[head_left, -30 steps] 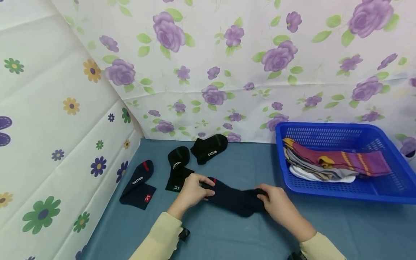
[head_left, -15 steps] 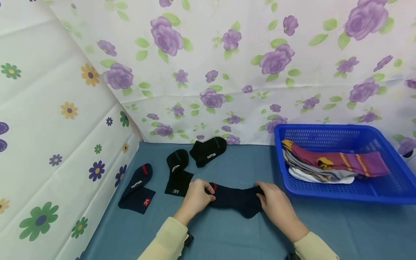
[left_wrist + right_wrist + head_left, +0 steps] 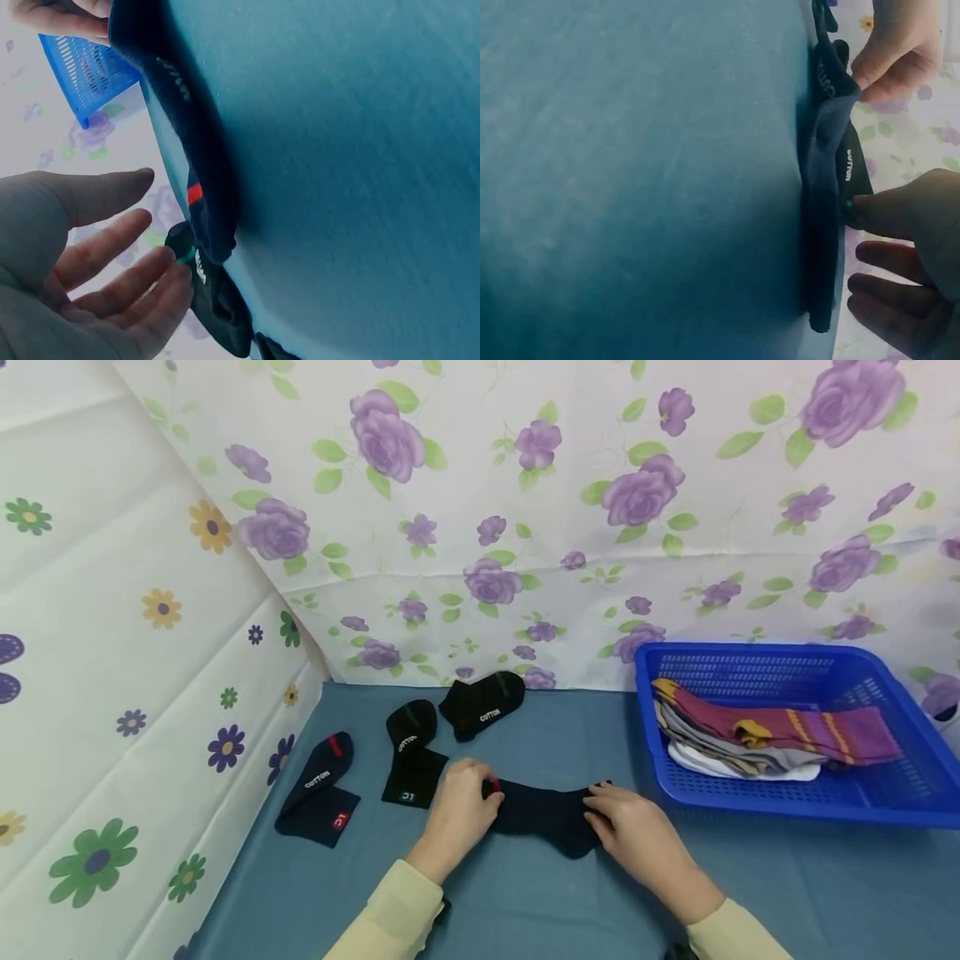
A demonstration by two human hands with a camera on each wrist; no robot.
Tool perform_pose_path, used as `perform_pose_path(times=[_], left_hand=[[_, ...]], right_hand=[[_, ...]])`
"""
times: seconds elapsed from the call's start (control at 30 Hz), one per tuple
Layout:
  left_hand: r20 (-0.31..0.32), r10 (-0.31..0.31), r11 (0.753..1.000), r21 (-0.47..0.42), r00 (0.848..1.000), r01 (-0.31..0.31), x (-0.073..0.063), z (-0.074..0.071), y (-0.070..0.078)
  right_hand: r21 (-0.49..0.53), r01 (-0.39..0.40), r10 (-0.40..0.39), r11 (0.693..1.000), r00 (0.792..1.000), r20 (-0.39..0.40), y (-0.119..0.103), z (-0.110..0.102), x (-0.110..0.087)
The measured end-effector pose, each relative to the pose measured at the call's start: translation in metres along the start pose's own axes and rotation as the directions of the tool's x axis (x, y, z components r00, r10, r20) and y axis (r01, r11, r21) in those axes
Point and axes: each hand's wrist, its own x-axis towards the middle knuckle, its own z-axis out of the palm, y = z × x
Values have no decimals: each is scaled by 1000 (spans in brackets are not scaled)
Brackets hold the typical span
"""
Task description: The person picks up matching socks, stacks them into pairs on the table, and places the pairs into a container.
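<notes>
A dark navy sock with a red toe stripe stretches sideways between the two hands, above a blue-green cloth. At its toe end, my left hand pinches the fabric in the head view; the left wrist view shows that hand's thumb and fingers spread beside the toe. My right hand pinches the cuff end, whose edge is partly hidden by the fingers. To the left lies a folded navy sock with a red LC mark. A black sock lies just beyond my left hand.
Another black sock lies by the flowered back curtain. A blue basket at the right holds a maroon-and-yellow sock over grey and white ones. A second flowered curtain borders the left side.
My left hand has shifted slightly right, over the toe, and its fingers have drawn closer together. My right hand still holds the cuff end. The other socks and basket have not moved.
</notes>
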Motion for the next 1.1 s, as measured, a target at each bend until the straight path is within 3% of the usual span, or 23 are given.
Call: perform_pose_path(times=[0.3,0.47,0.67,0.87,1.1], left_hand=[[169,16,999,44,986,-24,-5,11,3],[196,4,997,69,981,-18,-5,12,3],[215,20,997,65,976,-35,2,11,1],[232,3,999,34,973,-11,7,12,-2],[254,-11,998,66,967,-6,6,15,-3]], right_hand=[[-29,-70,73,997,989,130,3,6,-5],[-101,-44,59,994,986,157,4,7,-5],[-168,12,11,986,990,137,6,6,-3],[-150,7,14,989,991,136,10,10,-6],[-118,-3,22,993,987,159,14,13,-7]])
